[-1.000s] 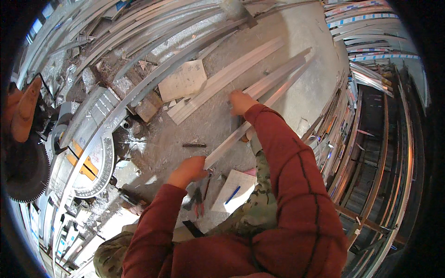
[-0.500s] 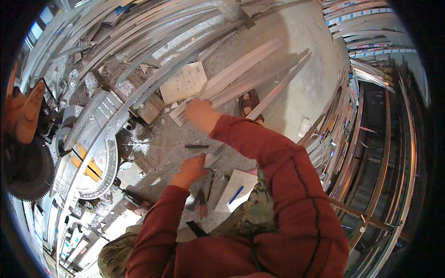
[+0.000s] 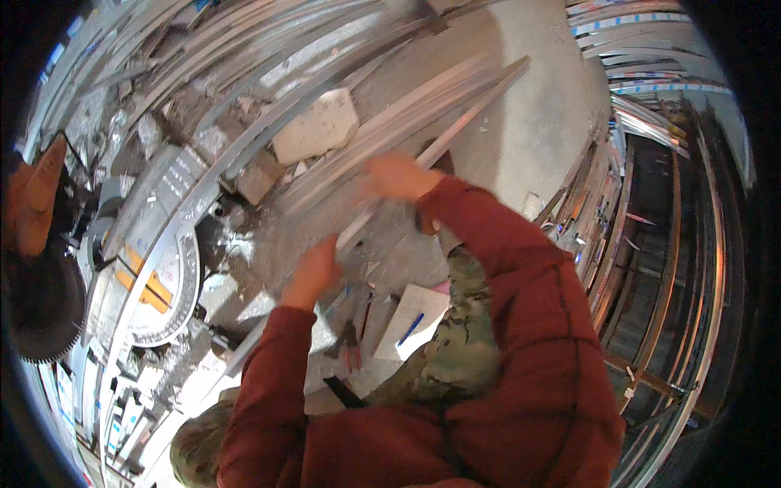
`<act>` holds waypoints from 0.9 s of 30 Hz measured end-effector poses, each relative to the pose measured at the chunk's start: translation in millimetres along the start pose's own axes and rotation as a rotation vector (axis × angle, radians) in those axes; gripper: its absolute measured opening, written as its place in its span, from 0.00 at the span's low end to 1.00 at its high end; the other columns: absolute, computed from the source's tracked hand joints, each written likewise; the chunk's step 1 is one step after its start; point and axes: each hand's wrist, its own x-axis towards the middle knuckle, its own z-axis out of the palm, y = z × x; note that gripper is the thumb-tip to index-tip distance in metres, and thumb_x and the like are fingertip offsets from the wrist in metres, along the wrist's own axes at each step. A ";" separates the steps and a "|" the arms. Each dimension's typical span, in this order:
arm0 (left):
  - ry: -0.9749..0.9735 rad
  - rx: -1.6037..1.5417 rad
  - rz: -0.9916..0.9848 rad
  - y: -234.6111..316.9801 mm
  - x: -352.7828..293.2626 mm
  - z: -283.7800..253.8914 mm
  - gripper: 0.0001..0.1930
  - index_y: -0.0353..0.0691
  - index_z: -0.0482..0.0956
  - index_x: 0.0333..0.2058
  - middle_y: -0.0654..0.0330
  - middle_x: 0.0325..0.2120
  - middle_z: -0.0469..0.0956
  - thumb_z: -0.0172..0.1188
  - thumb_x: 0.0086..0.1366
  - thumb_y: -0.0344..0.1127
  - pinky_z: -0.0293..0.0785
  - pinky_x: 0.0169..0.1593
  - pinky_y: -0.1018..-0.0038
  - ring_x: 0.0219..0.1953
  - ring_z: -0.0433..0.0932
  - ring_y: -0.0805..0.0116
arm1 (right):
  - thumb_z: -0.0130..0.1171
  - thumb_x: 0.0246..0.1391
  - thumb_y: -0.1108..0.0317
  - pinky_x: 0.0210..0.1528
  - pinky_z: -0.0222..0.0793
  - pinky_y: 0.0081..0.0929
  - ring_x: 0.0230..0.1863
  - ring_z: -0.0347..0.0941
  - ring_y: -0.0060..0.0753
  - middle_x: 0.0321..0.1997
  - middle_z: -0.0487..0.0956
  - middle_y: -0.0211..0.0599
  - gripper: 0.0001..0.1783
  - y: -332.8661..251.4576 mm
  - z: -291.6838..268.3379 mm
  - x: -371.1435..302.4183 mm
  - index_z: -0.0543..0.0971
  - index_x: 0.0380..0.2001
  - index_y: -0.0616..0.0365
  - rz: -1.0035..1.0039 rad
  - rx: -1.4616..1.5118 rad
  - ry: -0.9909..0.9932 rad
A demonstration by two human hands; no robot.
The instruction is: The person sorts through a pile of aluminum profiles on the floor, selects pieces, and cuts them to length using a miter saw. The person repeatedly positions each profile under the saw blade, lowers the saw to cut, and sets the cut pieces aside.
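Left hand (image 3: 316,267) grips a pale strip (image 3: 468,118) while right hand (image 3: 399,177) sits farther forward, its grip too blurred to tell

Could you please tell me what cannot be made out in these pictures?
Right hand, head view: fingers blurred by motion, grip unclear.
Long strip, head view: partly hidden behind that hand.
Notepad, head view: any writing too small to read.
Saw blade, head view: left edge lost at the dark rim.
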 end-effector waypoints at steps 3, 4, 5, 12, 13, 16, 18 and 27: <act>-0.159 -0.051 -0.072 16.5 6.3 -37.5 0.35 0.42 0.68 0.60 0.41 0.44 0.81 0.69 0.52 0.34 0.76 0.50 0.52 0.47 0.79 0.39 | 0.60 0.53 0.58 0.55 0.71 0.47 0.49 0.77 0.55 0.42 0.83 0.47 0.18 69.0 0.1 -24.0 0.82 0.45 0.55 0.162 -0.102 0.072; -0.172 -0.041 -0.065 13.7 4.8 -39.8 0.35 0.42 0.69 0.60 0.42 0.44 0.81 0.69 0.52 0.35 0.76 0.50 0.52 0.48 0.79 0.40 | 0.60 0.53 0.59 0.55 0.71 0.48 0.49 0.77 0.55 0.44 0.82 0.47 0.19 89.4 1.8 -32.4 0.82 0.47 0.55 0.163 -0.148 0.141; -0.182 -0.033 -0.054 11.8 2.7 -40.6 0.35 0.42 0.69 0.60 0.42 0.45 0.81 0.69 0.52 0.35 0.76 0.51 0.53 0.48 0.79 0.41 | 0.60 0.53 0.61 0.55 0.71 0.49 0.49 0.76 0.56 0.46 0.82 0.47 0.20 102.6 2.4 -41.5 0.81 0.49 0.55 0.166 -0.199 0.213; 0.082 0.092 0.100 15.7 -40.6 -94.7 0.28 0.43 0.75 0.57 0.46 0.49 0.79 0.66 0.56 0.36 0.76 0.53 0.57 0.52 0.78 0.48 | 0.61 0.56 0.59 0.58 0.70 0.44 0.53 0.75 0.55 0.53 0.79 0.49 0.22 17.1 -23.1 -106.0 0.80 0.53 0.56 0.371 0.372 0.624; 0.063 0.129 0.084 29.0 -49.2 -111.1 0.26 0.40 0.77 0.53 0.44 0.45 0.80 0.66 0.54 0.35 0.77 0.52 0.59 0.48 0.80 0.48 | 0.61 0.57 0.58 0.58 0.70 0.43 0.54 0.75 0.55 0.54 0.79 0.49 0.23 -9.3 -18.3 -134.0 0.79 0.53 0.56 0.427 0.477 0.697; 0.362 0.091 0.369 51.5 -97.5 -174.5 0.17 0.41 0.83 0.44 0.51 0.30 0.81 0.59 0.55 0.31 0.76 0.40 0.62 0.33 0.80 0.56 | 0.62 0.57 0.57 0.57 0.71 0.41 0.52 0.77 0.54 0.55 0.78 0.48 0.24 -12.9 42.2 -215.9 0.79 0.54 0.56 0.351 0.260 0.964; 0.434 0.080 0.342 95.5 -167.5 -229.7 0.16 0.42 0.82 0.46 0.58 0.22 0.76 0.58 0.58 0.30 0.72 0.33 0.69 0.26 0.72 0.71 | 0.62 0.55 0.58 0.57 0.71 0.40 0.52 0.77 0.51 0.54 0.78 0.51 0.25 -24.1 85.0 -272.0 0.78 0.53 0.60 0.613 0.325 0.993; 0.908 0.052 0.371 15.8 -405.1 -334.8 0.18 0.35 0.83 0.49 0.58 0.35 0.85 0.65 0.63 0.39 0.75 0.41 0.75 0.34 0.79 0.75 | 0.65 0.52 0.64 0.38 0.72 0.25 0.38 0.77 0.28 0.44 0.81 0.43 0.28 -46.4 287.7 -456.9 0.77 0.54 0.70 0.855 1.013 1.461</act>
